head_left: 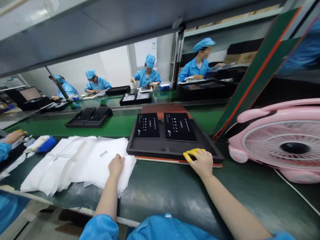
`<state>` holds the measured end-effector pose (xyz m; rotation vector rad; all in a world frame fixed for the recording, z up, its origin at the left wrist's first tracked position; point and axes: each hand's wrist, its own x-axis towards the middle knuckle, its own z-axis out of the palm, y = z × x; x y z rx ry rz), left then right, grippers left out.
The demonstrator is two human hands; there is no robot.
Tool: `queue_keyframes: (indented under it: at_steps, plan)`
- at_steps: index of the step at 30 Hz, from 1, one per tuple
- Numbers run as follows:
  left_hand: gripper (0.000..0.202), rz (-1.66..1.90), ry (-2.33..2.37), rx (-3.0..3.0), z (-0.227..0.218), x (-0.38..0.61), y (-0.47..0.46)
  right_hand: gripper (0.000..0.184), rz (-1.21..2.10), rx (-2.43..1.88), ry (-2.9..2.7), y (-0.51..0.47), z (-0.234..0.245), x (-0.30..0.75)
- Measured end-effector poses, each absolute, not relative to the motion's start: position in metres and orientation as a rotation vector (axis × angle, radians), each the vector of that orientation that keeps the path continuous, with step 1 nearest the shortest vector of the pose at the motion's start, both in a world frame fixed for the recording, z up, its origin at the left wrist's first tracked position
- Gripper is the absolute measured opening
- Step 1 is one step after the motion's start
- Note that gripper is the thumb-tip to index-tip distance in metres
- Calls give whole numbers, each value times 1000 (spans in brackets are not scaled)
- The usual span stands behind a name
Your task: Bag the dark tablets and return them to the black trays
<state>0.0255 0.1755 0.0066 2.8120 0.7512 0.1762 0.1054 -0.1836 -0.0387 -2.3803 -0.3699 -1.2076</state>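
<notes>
My right hand (202, 163), with yellow finger cots on its fingertips, grips the near right rim of a black tray (152, 146). Two flat black devices with white print lie in the tray, a left device (147, 126) and a right device (179, 127). A reddish-brown board (162, 109) shows beneath the tray. Over the right part of a spread of white sheets or sleeves (86, 163), my left hand (116, 165) is closed with its fingers curled. Whether it pinches a sheet is hidden. A small dark printed mark (103, 153) shows on the top sheet.
A pink fan (280, 143) stands at the right. Another black tray (88, 125) sits on the green belt (122, 128). A co-worker's hand (15, 136) is at far left beside a blue box (47, 144). Several co-workers in blue work across the line. A shelf (100, 36) hangs overhead.
</notes>
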Motion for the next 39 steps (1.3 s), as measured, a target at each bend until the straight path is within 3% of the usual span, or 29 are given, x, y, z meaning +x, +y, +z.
queue_keyframes:
  at_steps: [4, 7, 11, 14, 19, 25, 32, 39]
  plan:
    - [22, 216, 803, 2756, 7, 28, 177, 27, -1207, -2361, -282, -189, -39, 108]
    - [24, 436, 823, 2577, 9, 26, 180, 22, -1247, -2288, -274, -181, -34, 101]
    - [21, 720, 731, 2256, 27, 14, 179, 15, -1214, -2099, -797, -148, -29, 73]
    - [25, 613, 492, 2201, 45, -3, 156, 16, -1089, -1961, -1048, -127, -27, 55]
    - [26, 165, 143, 2260, 31, -21, 74, 15, -1083, -1871, -824, -137, -14, 64]
    - [22, -256, 41, 2229, -6, -15, 8, 23, -949, -2251, -893, -179, 30, 117]
    - [19, -41, -161, 2840, -8, -3, -6, 40, -534, -2790, -654, -178, 97, 208]
    - [21, -28, -20, 2954, -45, 14, -2, 46, -300, -2945, -435, -164, 99, 325]
